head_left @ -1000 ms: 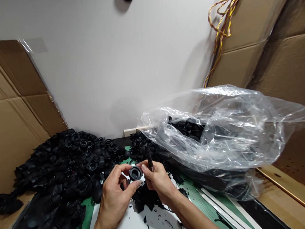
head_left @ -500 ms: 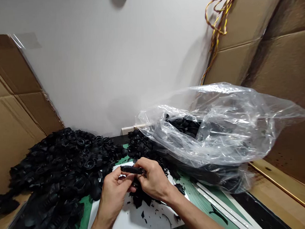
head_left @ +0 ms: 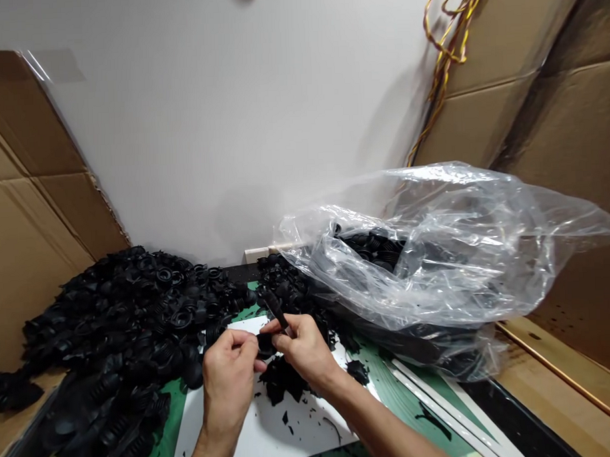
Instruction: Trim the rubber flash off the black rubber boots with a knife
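Note:
My left hand [head_left: 229,374] pinches a small black part [head_left: 266,346] above the white sheet [head_left: 252,430]. Opposite it, my right hand [head_left: 306,352] is closed around a dark slim tool [head_left: 276,309] that points up and to the left, and its fingertips meet the part's right side. Black scraps [head_left: 285,382] lie beneath both hands on the sheet. A large heap of black ribbed parts [head_left: 138,307] fills the left side. The part's exact shape is partly hidden by my fingers.
At the right, a clear plastic bag [head_left: 466,269] holds more black parts. White strips [head_left: 441,410] cross the green mat [head_left: 390,385]. Cardboard panels [head_left: 37,164] flank the light wall, and twisted yellow wires [head_left: 444,63] hang at the upper right.
The dark tool has turned from lying level across my fingers to pointing up and left. The black part now shows between my hands. The view has shifted slightly.

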{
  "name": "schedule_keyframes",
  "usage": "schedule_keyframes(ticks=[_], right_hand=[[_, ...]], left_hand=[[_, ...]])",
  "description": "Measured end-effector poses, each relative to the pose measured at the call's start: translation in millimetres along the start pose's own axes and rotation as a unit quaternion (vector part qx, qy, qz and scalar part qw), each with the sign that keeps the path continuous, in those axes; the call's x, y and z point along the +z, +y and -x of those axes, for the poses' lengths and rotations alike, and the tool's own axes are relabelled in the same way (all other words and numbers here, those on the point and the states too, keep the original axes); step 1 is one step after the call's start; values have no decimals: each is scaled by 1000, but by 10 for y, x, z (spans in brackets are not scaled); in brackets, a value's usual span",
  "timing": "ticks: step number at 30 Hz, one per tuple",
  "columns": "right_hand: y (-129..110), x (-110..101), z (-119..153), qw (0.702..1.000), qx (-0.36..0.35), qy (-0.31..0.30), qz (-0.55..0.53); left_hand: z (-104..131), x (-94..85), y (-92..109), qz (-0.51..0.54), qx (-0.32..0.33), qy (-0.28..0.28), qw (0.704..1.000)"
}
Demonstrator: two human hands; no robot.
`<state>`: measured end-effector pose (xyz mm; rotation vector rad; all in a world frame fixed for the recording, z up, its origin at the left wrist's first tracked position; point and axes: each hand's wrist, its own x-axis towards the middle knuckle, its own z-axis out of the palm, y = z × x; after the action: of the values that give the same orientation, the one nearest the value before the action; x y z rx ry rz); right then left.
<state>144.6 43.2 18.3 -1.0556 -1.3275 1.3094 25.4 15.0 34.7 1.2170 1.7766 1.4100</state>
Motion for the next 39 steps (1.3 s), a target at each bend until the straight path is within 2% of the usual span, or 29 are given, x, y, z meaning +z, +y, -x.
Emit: schedule_keyframes(ticks=[3, 6, 9, 13, 17, 19, 22, 25, 28, 31, 35, 39], right_hand=[[13, 16, 0, 992, 75, 17, -104], [-4, -4, 7, 981, 118, 21, -153], [-26, -45, 7, 982, 113, 13, -152], [-50, -73, 10, 991, 71, -18, -111], [-67, -37, 21, 1000, -9, -8, -21], [-64, 2, 23, 1000, -19, 9, 16], [-37, 71, 20, 999, 13, 39, -2], [-14, 125, 19, 993, 68, 65, -69], [-29, 140, 28, 983, 121, 62, -127], [-67, 121, 43, 970, 146, 39, -188], [-75, 94, 57, 972, 130, 20, -196], [-22, 106, 47, 984, 97, 31, -143]], left_hand=[[-34, -28, -30, 17, -1, 31, 999], [-60, -48, -37, 45, -11, 54, 997], [-55, -52, -25, 54, -10, 45, 997], [-30, -53, -42, 56, 12, 43, 997], [-9, -43, -112, 20, 84, 36, 996], [7, -28, -141, -13, 138, 40, 989], [36, 0, -151, -52, 208, 56, 975], [48, 13, -140, -59, 234, 68, 968], [38, 8, -140, -56, 225, 71, 970], [21, -4, -151, -48, 187, 64, 979], [12, -16, -145, -39, 131, 50, 989], [26, -18, -114, -36, 125, 58, 990]])
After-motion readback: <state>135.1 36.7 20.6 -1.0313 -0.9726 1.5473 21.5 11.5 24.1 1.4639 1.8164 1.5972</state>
